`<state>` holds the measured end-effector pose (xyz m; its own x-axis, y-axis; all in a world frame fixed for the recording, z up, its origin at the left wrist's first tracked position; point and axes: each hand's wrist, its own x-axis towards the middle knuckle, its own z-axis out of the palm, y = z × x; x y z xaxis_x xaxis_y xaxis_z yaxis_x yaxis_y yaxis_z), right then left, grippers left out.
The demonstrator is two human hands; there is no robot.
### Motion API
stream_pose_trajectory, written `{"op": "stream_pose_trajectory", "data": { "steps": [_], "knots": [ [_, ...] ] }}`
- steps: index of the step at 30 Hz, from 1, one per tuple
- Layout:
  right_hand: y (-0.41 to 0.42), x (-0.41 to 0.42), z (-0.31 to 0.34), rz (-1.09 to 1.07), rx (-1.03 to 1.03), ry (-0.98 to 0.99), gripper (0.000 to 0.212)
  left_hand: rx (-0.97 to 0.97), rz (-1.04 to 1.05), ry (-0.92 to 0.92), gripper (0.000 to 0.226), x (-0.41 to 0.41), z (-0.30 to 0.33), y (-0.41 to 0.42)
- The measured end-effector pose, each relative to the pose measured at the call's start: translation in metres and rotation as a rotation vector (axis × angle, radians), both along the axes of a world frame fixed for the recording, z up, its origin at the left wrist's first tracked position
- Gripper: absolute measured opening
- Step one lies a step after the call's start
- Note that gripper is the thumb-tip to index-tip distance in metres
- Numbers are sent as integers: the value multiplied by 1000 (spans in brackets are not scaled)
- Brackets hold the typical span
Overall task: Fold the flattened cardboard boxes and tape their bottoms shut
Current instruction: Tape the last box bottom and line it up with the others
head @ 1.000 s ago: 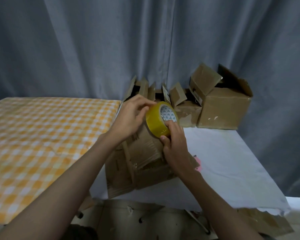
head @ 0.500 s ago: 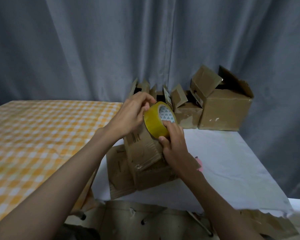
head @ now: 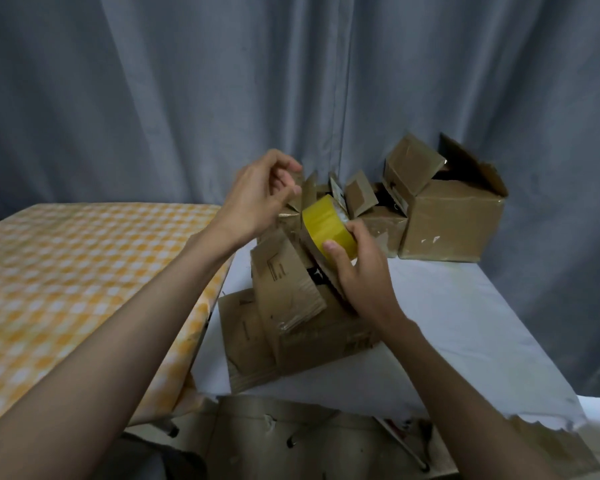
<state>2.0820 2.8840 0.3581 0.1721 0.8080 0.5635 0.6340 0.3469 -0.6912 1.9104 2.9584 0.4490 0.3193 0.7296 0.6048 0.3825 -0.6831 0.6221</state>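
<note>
One tape roll gripped by right hand; left hand fingers pinch, possibly tape end.

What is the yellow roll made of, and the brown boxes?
The yellow roll looks like glossy plastic packing tape: its smooth band catches the light. The boxes look like plain matte cardboard, brown, creased and scuffed, with bent flaps.
</note>
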Motion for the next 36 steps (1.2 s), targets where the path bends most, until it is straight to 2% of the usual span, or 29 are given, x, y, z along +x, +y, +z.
{"op": "stream_pose_trajectory", "data": {
  "steps": [3,7,10,16,20,23,26,32,36],
  "knots": [
    [-4,-4,32,71,-4,36,17,-86,-7,-130,22,-1,17,9],
    [-8,-9,58,138,-94,154,29,-166,-7,-227,19,-9,34,22],
    [-10,-14,58,137,-249,221,46,-245,34,-163,19,-13,32,31],
    [-12,-18,45,71,-393,159,47,-386,57,-58,22,-7,5,40],
    [-10,-19,25,60,-532,240,55,-422,63,6,31,4,-19,49],
    [-14,-18,6,-22,-474,197,62,-465,76,39,27,2,-36,58],
    [-22,-30,-16,-121,-335,155,49,-561,40,35,11,0,-47,56],
    [-21,-64,-32,-331,-112,145,40,-757,10,1,18,1,-56,45],
    [-18,-56,-32,-331,-74,210,30,-821,6,-57,17,-9,-54,43]
  ]
}}
